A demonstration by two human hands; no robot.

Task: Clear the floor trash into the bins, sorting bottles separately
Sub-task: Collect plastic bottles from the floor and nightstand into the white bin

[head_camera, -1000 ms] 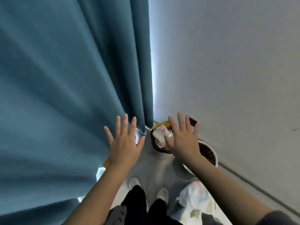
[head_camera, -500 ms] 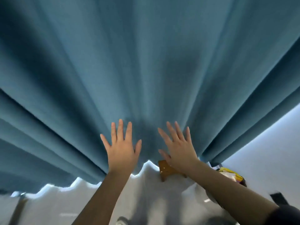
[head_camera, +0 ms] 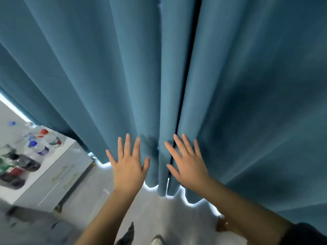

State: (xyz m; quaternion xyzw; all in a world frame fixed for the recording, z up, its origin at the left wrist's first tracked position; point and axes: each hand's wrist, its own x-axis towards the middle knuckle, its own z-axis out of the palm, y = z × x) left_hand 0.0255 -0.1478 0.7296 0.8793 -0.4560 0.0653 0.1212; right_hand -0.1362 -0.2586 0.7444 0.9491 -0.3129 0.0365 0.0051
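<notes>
**A:** Where are the hands?

**B:** Both are raised in front of the teal curtain (head_camera: 247,85). The left hand (head_camera: 128,167) is spread flat, fingers straight and apart, and it holds nothing. The right hand (head_camera: 188,165) is likewise released, fingers splayed, with nothing in it.

**A:** Are they touching the cloth?

**B:** I cannot tell. They lie over the folds near the hem, one on either side of a dark gap between two panels.

**A:** And the bottles?

**B:** The bottles (head_camera: 39,148) lie clustered on a white surface (head_camera: 53,159) at the far left, well apart from both hands. Some are clear with blue or red caps. The darker ones nearer the frame's edge are blurred.

**A:** What is below that surface?

**B:** Drawer fronts (head_camera: 53,189) with gold handles (head_camera: 60,174).

**A:** What about the floor?

**B:** The floor (head_camera: 159,206) is pale grey, with light glowing along the curtain's hem. A small brown thing (head_camera: 222,226) sits at the hem just beside the right forearm, too blurred to name. The toe of a white shoe (head_camera: 157,241) shows at the bottom edge.
</notes>
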